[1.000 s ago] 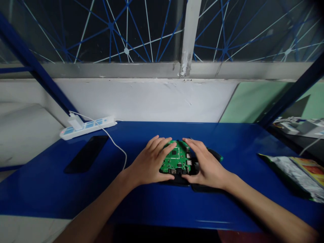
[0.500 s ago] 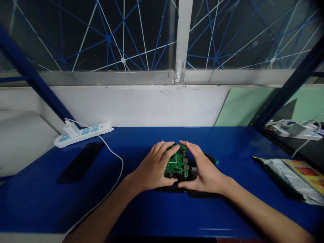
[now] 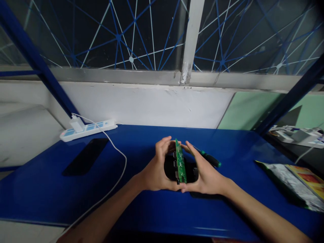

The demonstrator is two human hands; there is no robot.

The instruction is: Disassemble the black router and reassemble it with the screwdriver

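Note:
Between my two hands a green circuit board point(image 3: 181, 163) stands nearly on edge, with metal ports along its left side. My left hand point(image 3: 160, 165) curves round the board's left side, thumb at the near edge and fingers at the far edge. From the other side my right hand point(image 3: 205, 170) grips the same near and far edges. Black parts lie on the table below and behind the board, mostly hidden by my hands. A screwdriver with a black and green handle point(image 3: 212, 158) lies just beyond my right hand.
On the blue table point(image 3: 141, 209) a black flat slab point(image 3: 85, 157) lies at left. Behind it is a white power strip point(image 3: 88, 130) with a plug, its white cable point(image 3: 126, 162) running toward me. A shiny packet point(image 3: 291, 182) lies at right. A wall and window stand behind.
The circuit board has turned from lying face up to standing on edge. Both hands have shifted round it, and more of the screwdriver shows. The whole view has swung slightly.

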